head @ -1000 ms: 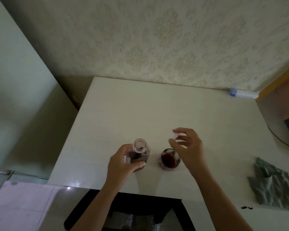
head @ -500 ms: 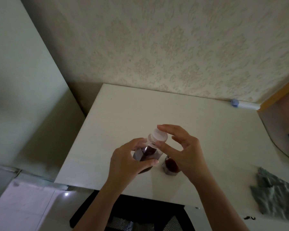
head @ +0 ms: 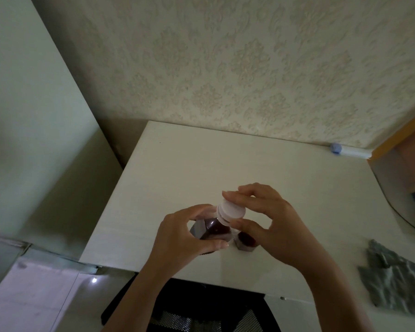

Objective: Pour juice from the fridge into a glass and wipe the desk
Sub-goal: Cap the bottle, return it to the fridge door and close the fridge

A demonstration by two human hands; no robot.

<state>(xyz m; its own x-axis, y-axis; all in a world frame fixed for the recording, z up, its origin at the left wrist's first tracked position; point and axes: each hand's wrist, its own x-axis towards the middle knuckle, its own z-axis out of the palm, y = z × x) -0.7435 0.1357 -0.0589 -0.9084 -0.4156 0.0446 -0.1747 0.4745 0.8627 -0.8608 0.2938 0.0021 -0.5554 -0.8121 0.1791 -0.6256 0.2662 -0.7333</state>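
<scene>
Two hands share the job: our left hand wraps its fingers around the juice bottle to steady it over the surface, our right hand pinches the white cap to screw it, while the filled glass sits just under those right fingers.

Clear plastic juice bottle on pale desk, near front edge; small faceted glass just right of it; crumpled grey cloth far right.
</scene>
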